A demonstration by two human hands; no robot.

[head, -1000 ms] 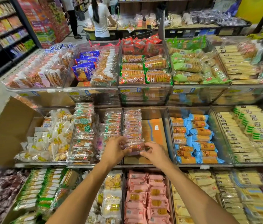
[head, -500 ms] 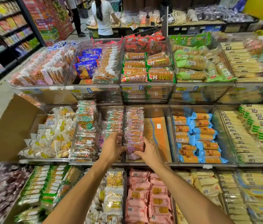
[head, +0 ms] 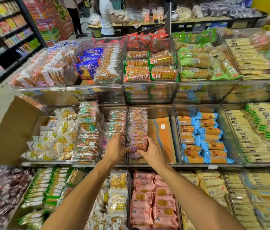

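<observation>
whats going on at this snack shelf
A person seems to be stocking a shop's snack display. The left hand and right hand grip the near end of a row of biscuit packets standing on edge in a clear middle-tier bin. The row fills the bin's left side; brown cardboard shows bare on its right.

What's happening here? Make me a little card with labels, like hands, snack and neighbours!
left hand: grips the left side of the row's front end
right hand: grips the right side
snack: row of packets, clear wrap with purple print
where: clear bin on the middle shelf
beside the snack: cardboard in the same bin
next bin right: blue packets
</observation>
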